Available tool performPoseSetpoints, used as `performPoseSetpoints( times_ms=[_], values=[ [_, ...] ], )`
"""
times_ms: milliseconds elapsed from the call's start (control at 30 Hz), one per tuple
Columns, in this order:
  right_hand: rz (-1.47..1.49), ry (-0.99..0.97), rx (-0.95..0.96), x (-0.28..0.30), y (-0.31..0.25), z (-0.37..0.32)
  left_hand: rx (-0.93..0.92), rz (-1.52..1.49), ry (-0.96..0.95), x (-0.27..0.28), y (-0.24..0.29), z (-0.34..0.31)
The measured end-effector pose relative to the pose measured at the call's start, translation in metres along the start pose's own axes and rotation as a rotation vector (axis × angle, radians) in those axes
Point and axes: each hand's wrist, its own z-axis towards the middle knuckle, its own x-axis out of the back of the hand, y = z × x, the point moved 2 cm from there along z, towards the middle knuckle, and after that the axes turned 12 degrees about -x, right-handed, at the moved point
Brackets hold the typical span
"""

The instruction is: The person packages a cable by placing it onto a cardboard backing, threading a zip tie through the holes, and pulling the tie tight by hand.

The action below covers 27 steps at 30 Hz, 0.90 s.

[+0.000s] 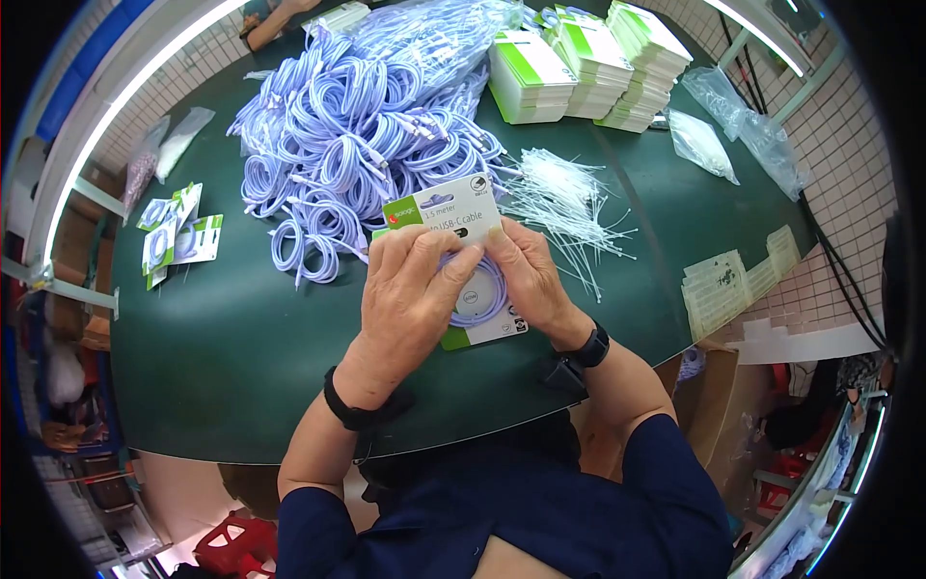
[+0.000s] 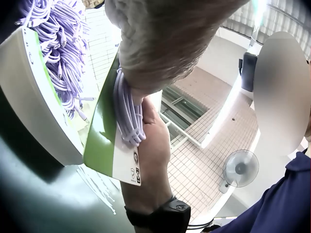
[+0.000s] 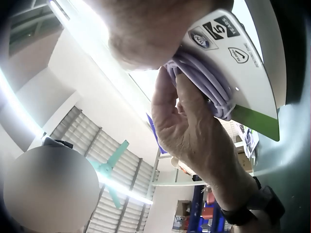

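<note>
A white and green packaging card (image 1: 475, 200) printed "USB-C cable" stands tilted above the table between both hands. Against its face lies a coiled lilac cable (image 1: 501, 289), bound with a tie seen in the left wrist view (image 2: 137, 115). My left hand (image 1: 405, 285) grips the card and coil from the left, its thumb and fingers at the coil's upper part. From the right, my right hand (image 1: 531, 280) pinches the card's edge beside the coil, thumb near the left fingertips. The fingers partly hide the card's print and the coil's top.
A large heap of coiled lilac cables (image 1: 352, 135) lies ahead on the dark green table (image 1: 241, 376). White cable ties (image 1: 564, 198) spread to its right, below stacked cards (image 1: 579, 63). Carded cables (image 1: 178, 236) lie at left; a clear plastic bag (image 1: 748, 125) at right.
</note>
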Motion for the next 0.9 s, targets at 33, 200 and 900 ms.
performPoseSetpoints(
  times_ms=[33,200,900],
  values=[
    [-0.007,-0.031,-0.019,0.001,0.000,-0.001,0.001,-0.003,-0.009,-0.001,-0.001,-0.002],
    [0.072,-0.043,-0.133,-0.007,0.004,-0.004,0.006,-0.068,-0.021,-0.005,-0.004,-0.012],
    [-0.089,0.043,-0.107,-0.011,0.009,-0.001,0.146,-0.184,0.095,-0.016,0.000,-0.025]
  ],
)
